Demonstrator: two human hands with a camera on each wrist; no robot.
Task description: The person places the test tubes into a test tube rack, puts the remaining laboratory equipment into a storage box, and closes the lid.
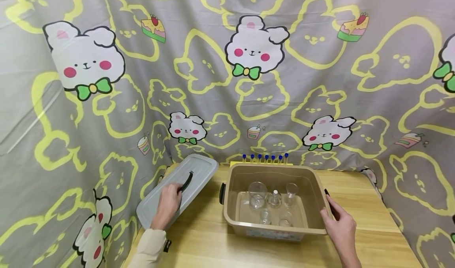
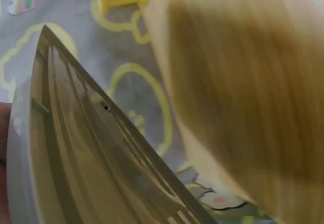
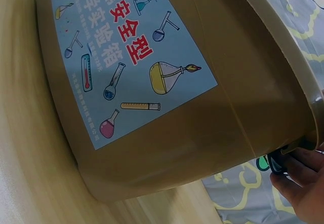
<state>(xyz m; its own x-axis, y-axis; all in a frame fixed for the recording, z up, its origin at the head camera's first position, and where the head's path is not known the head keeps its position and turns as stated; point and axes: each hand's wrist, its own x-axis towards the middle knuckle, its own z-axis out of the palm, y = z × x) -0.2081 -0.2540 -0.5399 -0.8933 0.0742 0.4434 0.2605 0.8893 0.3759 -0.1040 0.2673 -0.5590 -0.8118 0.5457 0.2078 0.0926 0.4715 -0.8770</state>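
My left hand point(image 1: 170, 202) grips the black handle point(image 1: 187, 181) of a grey lid point(image 1: 202, 167), held tilted to the left of a brown plastic box. In the left wrist view the lid's ribbed underside point(image 2: 86, 133) shows. The box point(image 1: 277, 229) is uncovered on the table. Inside stand a glass beaker point(image 1: 257, 199), a spirit lamp point(image 1: 275, 199) with a white top, a flared glass point(image 1: 291, 191) and small glass vessels point(image 1: 265, 216). My right hand point(image 1: 339, 224) holds the box's right side, its thumb by the rim and its fingers at the black side latch point(image 3: 276, 162).
Behind the box, several blue-capped test tubes point(image 1: 266, 158) stand in a yellow rack point(image 1: 234, 163). The wooden table point(image 1: 199, 236) meets a patterned cloth point(image 1: 213, 102) at the back and sides. A printed label point(image 3: 136, 62) covers part of the box's front.
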